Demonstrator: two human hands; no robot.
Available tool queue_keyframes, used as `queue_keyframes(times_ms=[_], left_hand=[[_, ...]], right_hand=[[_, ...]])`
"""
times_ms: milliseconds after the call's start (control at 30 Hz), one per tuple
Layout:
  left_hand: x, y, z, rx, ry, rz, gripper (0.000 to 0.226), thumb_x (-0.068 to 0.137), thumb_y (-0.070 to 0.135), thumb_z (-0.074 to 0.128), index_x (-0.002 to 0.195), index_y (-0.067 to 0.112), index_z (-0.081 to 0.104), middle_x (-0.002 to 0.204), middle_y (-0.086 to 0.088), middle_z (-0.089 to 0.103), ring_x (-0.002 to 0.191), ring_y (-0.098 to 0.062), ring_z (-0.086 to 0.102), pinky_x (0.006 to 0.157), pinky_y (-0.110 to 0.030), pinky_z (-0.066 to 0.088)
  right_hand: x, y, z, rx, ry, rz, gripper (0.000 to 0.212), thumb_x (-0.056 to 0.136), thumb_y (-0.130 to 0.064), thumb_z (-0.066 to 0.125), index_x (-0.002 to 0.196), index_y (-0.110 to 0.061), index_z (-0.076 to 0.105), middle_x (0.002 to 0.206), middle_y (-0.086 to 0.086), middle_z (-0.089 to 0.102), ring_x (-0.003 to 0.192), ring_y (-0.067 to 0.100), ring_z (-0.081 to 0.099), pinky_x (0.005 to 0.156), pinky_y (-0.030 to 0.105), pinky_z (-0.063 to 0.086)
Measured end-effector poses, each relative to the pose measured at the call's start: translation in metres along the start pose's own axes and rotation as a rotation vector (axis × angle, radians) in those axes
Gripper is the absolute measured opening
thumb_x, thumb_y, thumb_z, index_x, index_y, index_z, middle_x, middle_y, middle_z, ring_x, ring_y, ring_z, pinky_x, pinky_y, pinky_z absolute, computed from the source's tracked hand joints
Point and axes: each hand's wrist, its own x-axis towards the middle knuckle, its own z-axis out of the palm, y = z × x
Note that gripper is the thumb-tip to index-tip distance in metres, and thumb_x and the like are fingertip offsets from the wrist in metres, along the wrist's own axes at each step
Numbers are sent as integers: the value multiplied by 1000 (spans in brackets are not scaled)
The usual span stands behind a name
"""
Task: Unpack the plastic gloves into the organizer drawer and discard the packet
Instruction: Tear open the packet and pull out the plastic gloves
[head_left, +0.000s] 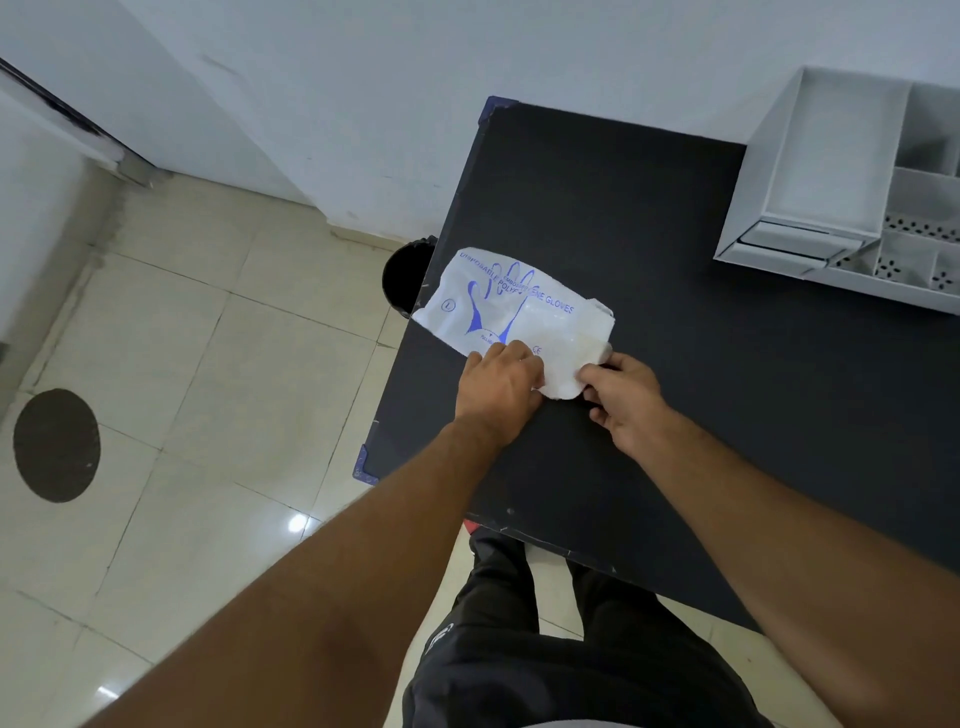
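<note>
A black table (675, 364) is seen from above, set against a white wall (363, 78) on a pale tiled floor (208, 389). A white organizer (810, 171) is placed at the table's far right corner, with its drawer (904, 265) pulled out and several compartments shown, some with perforated bottoms. A black bin (405, 278) is partly seen on the floor just beside the table's left edge. The packet (514, 306) of gloves, white with blue print, is laid flat on the table near that left edge, well apart from the organizer. Its near edge is pressed down by the left hand (498, 387), fingers curled over it. A wad of clear gloves (566, 374) at the packet's near right corner is pinched by the right hand (626, 397).
</note>
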Motion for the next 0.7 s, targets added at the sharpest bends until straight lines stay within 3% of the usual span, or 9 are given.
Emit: queue_keyframes(times_ms=[100,200,300,433,533,700], left_hand=[[1,-4,-3,39,-16,-25,16,94,25,61,103,14,69,119,-3,61,108,-26,55,94,-42,43],[1,-5,-4,-19,-27,-6,19,90,26,65,108,19,66,124,-1,60,113,-23,52,96,-39,42],[2,-1,-1,-67,-30,17,47,83,30,74,125,24,54,134,-1,52,118,-24,51,99,-41,43],[5,7,1,-25,-112,39,93,75,43,80,151,30,29,158,-4,27,127,-29,45,98,-48,46],[10,10,-2,30,-183,51,89,80,49,74,154,31,28,160,-3,26,129,-29,44,97,-49,46],[15,13,-2,102,-220,25,104,75,53,78,157,29,18,160,-5,20,131,-31,43,96,-50,48]], right_hand=[[2,-1,-3,25,89,-3,21,89,-9,56,106,-19,64,88,-1,66,66,11,55,58,27,48],[2,0,-4,-20,10,40,11,91,-13,58,96,-20,64,85,0,64,67,11,54,67,31,53],[2,2,-6,-22,-34,60,5,90,-21,64,95,-22,64,91,-1,65,74,12,57,71,32,53],[2,7,-6,44,-87,86,21,90,-25,68,111,-23,63,103,-1,69,91,17,66,73,34,55],[1,7,-7,33,-146,98,24,90,-19,64,113,-26,63,106,2,69,93,20,67,70,35,56],[2,6,-10,26,-52,79,13,88,-13,57,96,-21,62,101,4,68,88,20,66,64,33,55]])
